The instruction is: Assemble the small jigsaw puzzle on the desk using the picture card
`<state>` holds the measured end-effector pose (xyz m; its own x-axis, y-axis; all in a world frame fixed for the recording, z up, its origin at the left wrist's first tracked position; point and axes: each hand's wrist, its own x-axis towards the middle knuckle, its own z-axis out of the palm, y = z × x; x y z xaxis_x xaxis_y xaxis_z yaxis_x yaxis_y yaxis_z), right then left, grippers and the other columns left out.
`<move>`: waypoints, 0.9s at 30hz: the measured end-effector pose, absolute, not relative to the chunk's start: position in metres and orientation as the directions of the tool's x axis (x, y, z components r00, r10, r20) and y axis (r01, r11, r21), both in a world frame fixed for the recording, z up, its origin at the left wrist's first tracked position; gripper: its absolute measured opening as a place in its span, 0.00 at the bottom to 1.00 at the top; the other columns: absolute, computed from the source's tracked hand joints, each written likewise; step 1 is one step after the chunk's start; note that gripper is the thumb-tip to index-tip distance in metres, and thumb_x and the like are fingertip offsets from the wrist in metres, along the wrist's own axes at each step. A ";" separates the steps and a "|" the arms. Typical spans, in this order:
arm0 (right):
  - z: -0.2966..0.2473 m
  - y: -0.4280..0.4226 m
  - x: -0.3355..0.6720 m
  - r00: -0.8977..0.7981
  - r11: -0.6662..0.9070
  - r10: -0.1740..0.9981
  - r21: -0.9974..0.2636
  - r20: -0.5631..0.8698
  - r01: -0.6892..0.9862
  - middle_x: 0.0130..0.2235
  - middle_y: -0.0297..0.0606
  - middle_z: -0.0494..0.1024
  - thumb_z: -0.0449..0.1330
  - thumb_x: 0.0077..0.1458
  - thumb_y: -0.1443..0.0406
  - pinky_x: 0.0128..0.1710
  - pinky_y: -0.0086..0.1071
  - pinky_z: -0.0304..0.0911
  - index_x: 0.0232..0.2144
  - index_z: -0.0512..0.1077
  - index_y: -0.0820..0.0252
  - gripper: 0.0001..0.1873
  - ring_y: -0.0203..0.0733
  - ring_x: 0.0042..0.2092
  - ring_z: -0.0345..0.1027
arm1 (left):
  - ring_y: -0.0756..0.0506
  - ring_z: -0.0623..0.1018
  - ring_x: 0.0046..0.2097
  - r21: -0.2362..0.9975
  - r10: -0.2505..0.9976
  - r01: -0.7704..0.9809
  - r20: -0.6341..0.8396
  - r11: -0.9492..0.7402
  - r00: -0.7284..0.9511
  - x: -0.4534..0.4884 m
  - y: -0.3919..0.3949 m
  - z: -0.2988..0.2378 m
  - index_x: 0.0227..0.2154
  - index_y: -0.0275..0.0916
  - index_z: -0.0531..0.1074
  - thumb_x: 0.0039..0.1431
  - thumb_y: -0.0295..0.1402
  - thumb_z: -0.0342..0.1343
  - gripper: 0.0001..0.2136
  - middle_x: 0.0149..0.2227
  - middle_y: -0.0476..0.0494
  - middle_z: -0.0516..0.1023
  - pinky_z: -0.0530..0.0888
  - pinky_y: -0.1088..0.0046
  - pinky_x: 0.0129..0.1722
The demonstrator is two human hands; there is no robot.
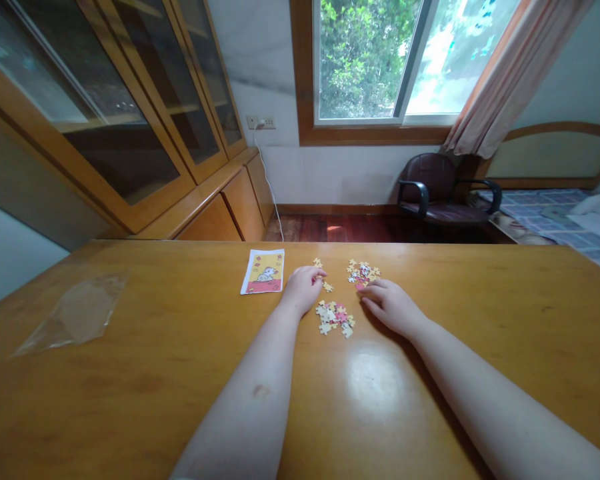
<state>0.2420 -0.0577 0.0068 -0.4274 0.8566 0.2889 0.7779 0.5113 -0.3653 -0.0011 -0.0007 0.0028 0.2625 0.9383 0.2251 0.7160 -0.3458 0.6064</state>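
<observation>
My left hand (304, 288) rests on the table with its fingers bent and closed on a yellow puzzle piece, partly hidden by the fingers. Loose yellow pieces lie just beyond it and beside its fingertips, one of them a yellow puzzle piece (328, 287). My right hand (391, 305) lies low on the table, thumb and fingers apart, fingertips at the near edge of a mixed puzzle pile (364, 272) and by a pink piece. Between the hands and nearer to me is a second puzzle pile (334, 316) of white, pink and yellow pieces.
Left of my left hand lies a picture card (264, 272) with a white cartoon animal on yellow and pink. A clear plastic bag (83, 308) is flat on the wooden table (145, 400) at far left. Beyond the table stand a glass-doored cabinet (200, 170) and an armchair (440, 183).
</observation>
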 end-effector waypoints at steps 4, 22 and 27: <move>0.016 -0.068 0.232 -0.592 0.628 0.774 -0.391 0.225 0.673 0.49 0.43 0.75 0.53 0.60 0.61 0.55 0.43 0.59 0.50 0.72 0.55 0.17 0.46 0.53 0.66 | 0.43 0.75 0.47 0.564 0.925 0.735 0.257 -0.378 0.279 -0.001 -0.002 0.004 0.35 0.43 0.77 0.55 0.27 0.50 0.11 0.42 0.47 0.80 0.70 0.64 0.51; 0.013 -0.084 0.178 -0.750 0.710 0.661 -0.348 0.026 0.613 0.67 0.45 0.50 0.53 0.53 0.41 0.63 0.58 0.32 0.65 0.50 0.50 0.44 0.56 0.67 0.42 | 0.43 0.74 0.47 0.505 0.921 0.773 0.267 -0.385 0.285 0.005 -0.005 0.008 0.35 0.41 0.78 0.54 0.26 0.49 0.13 0.41 0.46 0.80 0.70 0.65 0.51; 0.017 -0.084 0.184 -0.765 0.716 0.642 -0.400 0.053 0.572 0.65 0.45 0.55 0.58 0.51 0.44 0.63 0.57 0.36 0.62 0.58 0.48 0.39 0.55 0.65 0.48 | 0.43 0.74 0.47 0.518 0.920 0.763 0.265 -0.388 0.287 0.002 -0.003 0.005 0.35 0.42 0.77 0.55 0.26 0.50 0.12 0.41 0.46 0.80 0.70 0.64 0.51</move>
<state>0.1837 -0.0836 0.0166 -0.7652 0.6416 0.0533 0.5723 0.7157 -0.4004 0.0022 -0.0033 0.0053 0.2875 0.9203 0.2655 0.7629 -0.3876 0.5175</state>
